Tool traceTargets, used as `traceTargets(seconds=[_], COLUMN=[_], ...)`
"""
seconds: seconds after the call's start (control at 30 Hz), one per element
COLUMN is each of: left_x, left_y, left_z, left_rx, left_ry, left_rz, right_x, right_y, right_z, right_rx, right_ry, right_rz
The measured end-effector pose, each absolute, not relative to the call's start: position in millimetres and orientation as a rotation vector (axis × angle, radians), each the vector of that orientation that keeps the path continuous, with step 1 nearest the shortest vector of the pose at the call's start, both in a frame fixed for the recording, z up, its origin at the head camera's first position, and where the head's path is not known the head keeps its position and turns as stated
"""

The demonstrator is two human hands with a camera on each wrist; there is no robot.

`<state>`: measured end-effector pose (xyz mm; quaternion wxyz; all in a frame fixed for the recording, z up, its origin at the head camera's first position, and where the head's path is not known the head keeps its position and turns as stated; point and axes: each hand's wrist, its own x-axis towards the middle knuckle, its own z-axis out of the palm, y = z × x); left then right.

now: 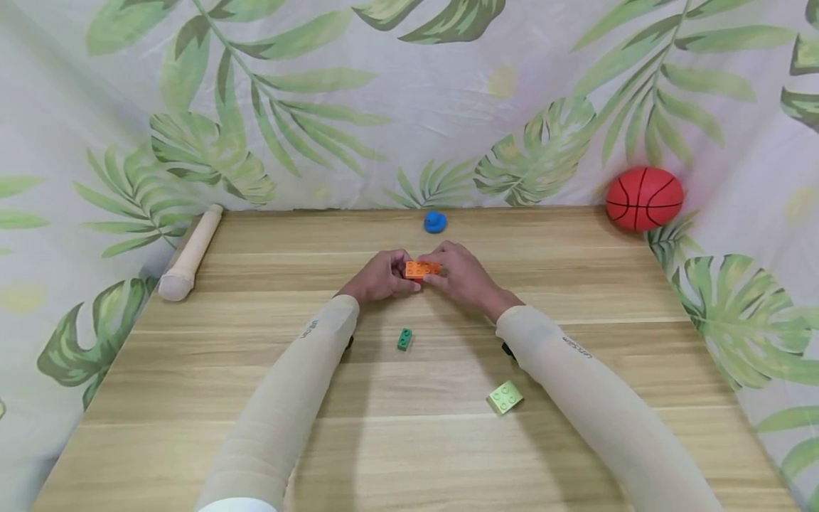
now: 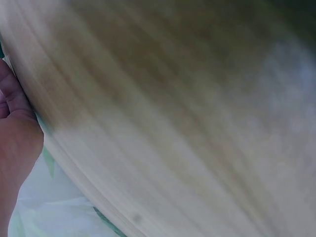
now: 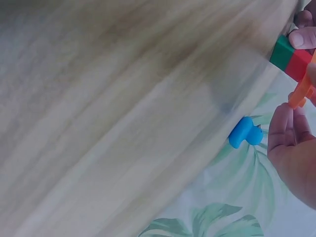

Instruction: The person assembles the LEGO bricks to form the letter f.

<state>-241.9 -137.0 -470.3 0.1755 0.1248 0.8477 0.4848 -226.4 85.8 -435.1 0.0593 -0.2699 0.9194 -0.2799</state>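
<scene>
Bearing small lettering (image 1: pixel 577 347) too blurred to read, beige sleeves (image 1: pixel 595 391) lead to the left hand (image 1: pixel 380 276), gripping a stacked green brick (image 3: pixel 282 53) and red brick (image 3: pixel 298 64), and the right hand (image 1: pixel 467 277), pinching an orange brick (image 1: pixel 419 269) above them, over the surface (image 1: pixel 256 341).

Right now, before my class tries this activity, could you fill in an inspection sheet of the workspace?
Surface: pale wood-grain tabletop.
Job's things: orange studded toy block close to a red toy block, joined or not unclear; dark green toy block against the red one. Loose: small green two-stud block, pale green four-stud block.
Clutter: blue toy duck near the far edge; red ball with black lines, far right corner; beige rod with rounded head, left edge.
Hands: left hand holds the red and dark green blocks; right hand pinches the orange one.
Cables: nothing seen.
Surroundings: pale leaf-print cloth behind and beside the tabletop.
</scene>
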Motion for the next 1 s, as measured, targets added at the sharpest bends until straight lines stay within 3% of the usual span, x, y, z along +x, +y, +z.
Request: traceTargets(seconds=[0.5,1.0], left_x=[-242.3,-242.9], left_y=[-136.5,-141.9], left_z=[-467.8,-468.6], left_rx=[0.368,0.415], left_ry=[2.417,2.319], left_rz=[1.363,1.449], right_x=[-230.2,-230.6], right_y=[83.9,83.5], right_z=[-427.7,-420.6], right_rx=[-0.958,-0.959], right_ry=[2.892,2.852], right_rz=[-0.539,-0.516])
